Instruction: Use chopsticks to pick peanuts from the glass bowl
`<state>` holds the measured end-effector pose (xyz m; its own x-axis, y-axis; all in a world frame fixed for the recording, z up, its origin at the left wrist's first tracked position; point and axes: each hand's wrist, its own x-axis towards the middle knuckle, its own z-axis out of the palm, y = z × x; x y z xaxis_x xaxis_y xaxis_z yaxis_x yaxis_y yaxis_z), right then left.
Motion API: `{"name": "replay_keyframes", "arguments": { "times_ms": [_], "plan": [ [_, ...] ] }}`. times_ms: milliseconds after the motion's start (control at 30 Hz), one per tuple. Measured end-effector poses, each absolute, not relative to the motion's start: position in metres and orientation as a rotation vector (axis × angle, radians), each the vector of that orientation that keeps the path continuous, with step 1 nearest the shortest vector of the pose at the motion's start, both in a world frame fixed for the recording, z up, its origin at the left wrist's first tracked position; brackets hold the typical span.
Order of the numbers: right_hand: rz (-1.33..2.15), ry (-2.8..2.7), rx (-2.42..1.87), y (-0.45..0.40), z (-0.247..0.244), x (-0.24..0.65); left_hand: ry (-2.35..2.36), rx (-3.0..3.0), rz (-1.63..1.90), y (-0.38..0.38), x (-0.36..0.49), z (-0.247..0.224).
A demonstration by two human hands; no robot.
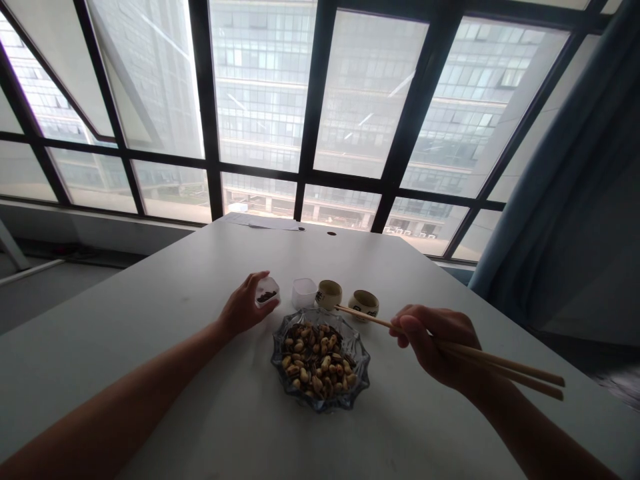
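Observation:
My left hand (pixel 249 303) grips a small clear plastic container (pixel 268 291) by its sides, with dark seeds at its bottom. A pair of wooden chopsticks (pixel 500 362) is in my right hand (pixel 434 337), their tips close together near the rims of two small cups. Below the tips stands a glass bowl (pixel 361 383) with a scalloped rim, full of nuts and dark seeds. A second whitish plastic container (pixel 303 293) is behind the bowl. To its right are a beige cup (pixel 329 292) and another beige cup (pixel 364 303), both with dark markings.
White papers (pixel 273 223) lie at the far edge of the white table (pixel 200 413), near two dark round spots. Large black-framed windows rise beyond it, and a blue curtain (pixel 545 167) hangs at the right.

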<state>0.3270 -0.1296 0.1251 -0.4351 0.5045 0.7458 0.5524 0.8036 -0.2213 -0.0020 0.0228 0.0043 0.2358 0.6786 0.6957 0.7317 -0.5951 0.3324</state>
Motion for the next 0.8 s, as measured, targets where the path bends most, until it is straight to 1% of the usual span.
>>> {"name": "replay_keyframes", "arguments": {
  "times_ms": [167, 300, 433, 600, 733, 800],
  "plan": [
    [-0.060, -2.123, -0.765, -0.128, 0.126, 0.328, -1.435, -2.415, -1.202, 0.024, -0.004, 0.002],
    [-0.050, -2.121, -0.755, -0.126, 0.126, 0.327, -1.381, -2.420, -1.128, 0.024, -0.004, 0.006],
    [-0.010, -2.138, -0.750, -0.124, 0.125, 0.327, -1.316, -2.453, -0.976, 0.023, 0.009, 0.028],
    [0.032, -2.134, -0.781, -0.121, 0.123, 0.329, -1.318, -2.597, -0.728, 0.026, 0.047, 0.060],
    [0.065, -2.125, -0.767, -0.120, 0.122, 0.329, -1.437, -2.718, -0.542, 0.034, 0.071, 0.069],
    [0.086, -2.111, -0.773, -0.120, 0.122, 0.330, -1.451, -2.747, -0.513, 0.036, 0.077, 0.069]
  ]
}}
